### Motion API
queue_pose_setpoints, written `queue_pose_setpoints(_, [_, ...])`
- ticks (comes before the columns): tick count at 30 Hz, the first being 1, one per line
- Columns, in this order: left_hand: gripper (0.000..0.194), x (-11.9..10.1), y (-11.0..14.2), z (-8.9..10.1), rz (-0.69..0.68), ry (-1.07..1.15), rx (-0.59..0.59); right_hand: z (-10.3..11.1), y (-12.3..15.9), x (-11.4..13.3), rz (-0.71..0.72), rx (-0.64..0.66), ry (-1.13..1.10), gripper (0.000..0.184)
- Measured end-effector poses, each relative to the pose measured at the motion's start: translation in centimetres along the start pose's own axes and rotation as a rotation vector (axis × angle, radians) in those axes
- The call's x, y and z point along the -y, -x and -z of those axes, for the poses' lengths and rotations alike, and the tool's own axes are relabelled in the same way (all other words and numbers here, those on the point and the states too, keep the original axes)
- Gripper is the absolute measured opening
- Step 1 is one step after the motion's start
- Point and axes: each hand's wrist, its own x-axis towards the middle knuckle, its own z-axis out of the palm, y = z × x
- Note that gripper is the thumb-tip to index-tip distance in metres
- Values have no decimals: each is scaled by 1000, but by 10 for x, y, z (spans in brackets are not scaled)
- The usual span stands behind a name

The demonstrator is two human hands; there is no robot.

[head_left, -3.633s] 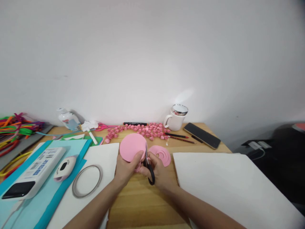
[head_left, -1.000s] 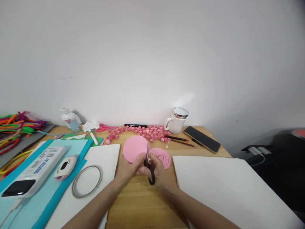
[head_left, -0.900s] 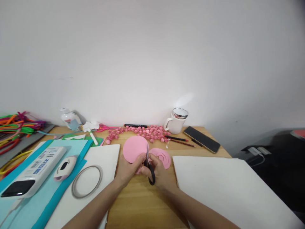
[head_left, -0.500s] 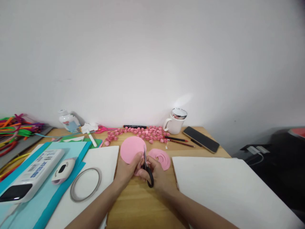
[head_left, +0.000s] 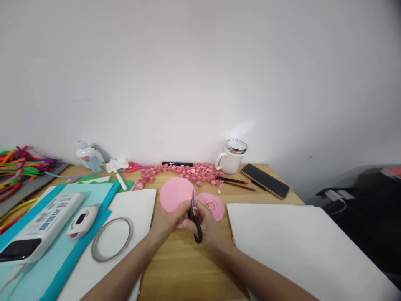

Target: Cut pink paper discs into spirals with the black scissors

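My left hand (head_left: 169,219) pinches the lower edge of a round pink paper disc (head_left: 176,194). In my right hand (head_left: 206,223) is a pair of scissors with black handles (head_left: 197,230); the blades point up along the disc's right edge. Just beyond my right hand lies a pink paper spiral (head_left: 214,207), partly covered by the fingers. A strip of pink paper seems to hang below the disc between my hands, mostly hidden.
Many small pink rolled paper pieces (head_left: 200,173) lie behind my hands, near a white mug (head_left: 232,156), pencils (head_left: 234,182) and a phone (head_left: 265,180). White boards (head_left: 300,242) flank the middle. At left are a tape ring (head_left: 111,240), a white power bank (head_left: 44,228) and pipe cleaners (head_left: 25,167).
The disc and scissors have shifted very slightly right in the view, with the grips the same. The whole scene sits a little higher.
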Motion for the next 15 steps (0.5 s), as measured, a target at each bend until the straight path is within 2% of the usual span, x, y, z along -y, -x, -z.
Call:
queue_pose_setpoints(7, [41, -1, 0, 0, -15, -9, -25, -1, 2, 3, -32, -14, -12, 30])
queue_pose_setpoints(12, [29, 0, 0, 2, -37, -13, 8, 1, 1, -4, -10, -21, -12, 26])
queue_pose_setpoints(15, [24, -1, 1, 2, -40, -16, -13, 1, 1, -7, -39, -22, -15, 27])
